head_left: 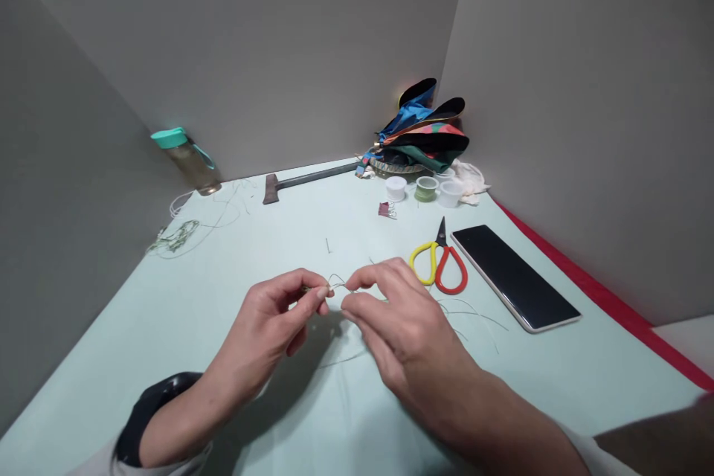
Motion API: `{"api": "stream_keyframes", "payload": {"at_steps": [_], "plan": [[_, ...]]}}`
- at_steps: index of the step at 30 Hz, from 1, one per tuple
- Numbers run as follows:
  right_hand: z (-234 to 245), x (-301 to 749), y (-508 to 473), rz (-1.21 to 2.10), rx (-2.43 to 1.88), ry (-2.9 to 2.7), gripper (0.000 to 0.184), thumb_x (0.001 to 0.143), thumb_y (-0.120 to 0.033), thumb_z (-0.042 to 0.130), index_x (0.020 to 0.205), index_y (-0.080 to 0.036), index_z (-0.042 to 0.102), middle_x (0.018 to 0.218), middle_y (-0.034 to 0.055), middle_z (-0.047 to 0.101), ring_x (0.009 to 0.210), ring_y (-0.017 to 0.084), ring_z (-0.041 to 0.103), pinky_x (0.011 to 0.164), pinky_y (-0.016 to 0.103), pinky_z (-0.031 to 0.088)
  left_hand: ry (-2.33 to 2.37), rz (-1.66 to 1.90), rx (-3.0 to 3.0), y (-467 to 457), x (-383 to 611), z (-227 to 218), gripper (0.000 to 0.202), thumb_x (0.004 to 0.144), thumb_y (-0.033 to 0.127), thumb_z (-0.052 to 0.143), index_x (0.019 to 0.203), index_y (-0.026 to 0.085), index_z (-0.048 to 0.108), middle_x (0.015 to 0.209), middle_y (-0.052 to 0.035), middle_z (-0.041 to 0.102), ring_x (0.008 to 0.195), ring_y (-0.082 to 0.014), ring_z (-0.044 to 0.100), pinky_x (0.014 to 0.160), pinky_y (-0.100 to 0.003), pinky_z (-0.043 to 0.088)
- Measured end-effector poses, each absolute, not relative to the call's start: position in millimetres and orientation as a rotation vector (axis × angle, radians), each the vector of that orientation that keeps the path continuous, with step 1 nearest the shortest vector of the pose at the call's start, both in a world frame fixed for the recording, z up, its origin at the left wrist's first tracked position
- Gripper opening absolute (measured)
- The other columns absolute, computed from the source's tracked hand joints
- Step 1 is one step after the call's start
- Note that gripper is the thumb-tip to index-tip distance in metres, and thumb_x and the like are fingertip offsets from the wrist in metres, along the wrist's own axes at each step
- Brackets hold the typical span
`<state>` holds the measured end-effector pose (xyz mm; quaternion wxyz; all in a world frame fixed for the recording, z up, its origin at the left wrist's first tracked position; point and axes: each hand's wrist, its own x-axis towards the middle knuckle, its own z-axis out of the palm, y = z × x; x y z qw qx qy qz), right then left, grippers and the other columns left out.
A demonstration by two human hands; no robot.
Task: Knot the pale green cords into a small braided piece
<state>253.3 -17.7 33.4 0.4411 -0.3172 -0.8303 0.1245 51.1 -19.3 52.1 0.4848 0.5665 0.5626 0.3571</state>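
Thin greenish cord (338, 284) runs between my two hands, just above the pale table. My left hand (287, 309) pinches it between thumb and forefinger, with a small bit of it showing at the fingertips. Close by on the right, my right hand (399, 320) has its thumb and fingers closed on the same cord. A small loop rises between the fingertips. Loose cord ends (474, 312) trail past my right hand over the tabletop. Beyond that hand lie scissors (440, 260) with one yellow and one red handle.
A phone (513, 275) lies at right. Farther back are a binder clip (387, 210), small tubs (426, 189), a folded umbrella (424, 130) and a hammer-like tool (317, 177). A bottle (193, 163) and a green cord bundle (178, 236) are at left. Grey walls (268, 52) enclose the table (139, 327).
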Motion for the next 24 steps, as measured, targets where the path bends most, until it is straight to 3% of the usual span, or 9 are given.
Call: {"api": "stream_keyframes", "payload": {"at_steps": [3,5,8,12,13,16,19,22,24], "plan": [[43,255,-13,0.554,-0.764,-2.034,0.021,0.100,0.000,0.057,0.092,-0.016,0.069,0.086,0.0006,0.068,0.078,0.011,0.065,0.072,0.019,0.052,1.345,0.819,1.427,-17,53,54,0.034,0.099,0.049,0.070,0.090,0.016,0.069,0.075,0.0036,0.064,0.047,-0.0075,0.048,0.043,-0.021,0.037],[46,254,-11,0.642,-0.764,-2.025,0.022,0.100,0.000,0.058,0.091,-0.018,0.068,0.080,-0.0021,0.065,0.071,0.009,0.064,0.067,0.017,0.051,1.327,0.793,1.451,-17,55,56,0.036,0.095,0.052,0.072,0.086,0.018,0.071,0.070,0.0035,0.063,0.046,-0.0083,0.049,0.042,-0.021,0.037],[44,252,-6,0.665,-0.765,-1.997,0.026,0.099,-0.002,0.053,0.089,-0.019,0.069,0.088,0.0019,0.064,0.074,0.012,0.063,0.067,0.022,0.052,1.310,0.781,1.481,-18,58,58,0.036,0.092,0.051,0.073,0.074,0.020,0.074,0.063,0.0021,0.063,0.045,-0.0102,0.049,0.041,-0.022,0.038],[36,249,3,0.655,-0.729,-1.958,0.029,0.101,-0.004,0.044,0.086,-0.020,0.063,0.114,0.0111,0.067,0.102,0.019,0.067,0.080,0.029,0.054,1.294,0.778,1.532,-21,59,61,0.032,0.092,0.047,0.072,0.074,0.021,0.078,0.065,-0.0010,0.068,0.042,-0.0114,0.051,0.039,-0.023,0.038],[35,249,4,0.667,-0.714,-1.955,0.029,0.101,-0.004,0.043,0.085,-0.020,0.062,0.111,0.0097,0.067,0.103,0.018,0.067,0.080,0.028,0.053,1.289,0.776,1.548,-22,60,61,0.030,0.093,0.046,0.072,0.075,0.022,0.079,0.066,-0.0014,0.069,0.041,-0.0116,0.052,0.038,-0.023,0.038],[31,247,4,0.704,-0.713,-1.936,0.028,0.101,-0.004,0.044,0.083,-0.021,0.058,0.086,0.0015,0.061,0.078,0.014,0.060,0.069,0.025,0.048,1.278,0.785,1.617,-22,60,64,0.028,0.095,0.041,0.071,0.074,0.023,0.078,0.064,-0.0001,0.069,0.038,-0.0113,0.055,0.038,-0.022,0.039],[30,246,-2,0.723,-0.739,-1.890,0.025,0.102,-0.007,0.047,0.084,-0.021,0.058,0.078,-0.0015,0.055,0.069,0.013,0.050,0.065,0.027,0.042,1.272,0.834,1.749,-23,58,67,0.028,0.098,0.035,0.069,0.074,0.025,0.077,0.062,0.0021,0.067,0.037,-0.0095,0.053,0.038,-0.022,0.039],[33,243,-9,0.781,-0.745,-1.814,0.021,0.102,-0.009,0.050,0.086,-0.021,0.058,0.081,-0.0022,0.060,0.070,0.011,0.052,0.067,0.025,0.042,1.272,0.959,1.954,-29,55,67,0.017,0.095,0.022,0.072,0.086,0.032,0.082,0.065,0.0021,0.068,0.047,-0.0118,0.055,0.049,-0.024,0.043],[37,240,-13,0.844,-0.771,-1.739,0.020,0.102,-0.010,0.052,0.087,-0.021,0.059,0.080,-0.0035,0.062,0.069,0.010,0.053,0.066,0.024,0.042,1.279,1.044,2.081,-39,52,64,0.040,0.087,0.006,0.075,0.108,0.039,0.084,0.076,0.0003,0.072,0.062,-0.0164,0.060,0.061,-0.028,0.046]]}}
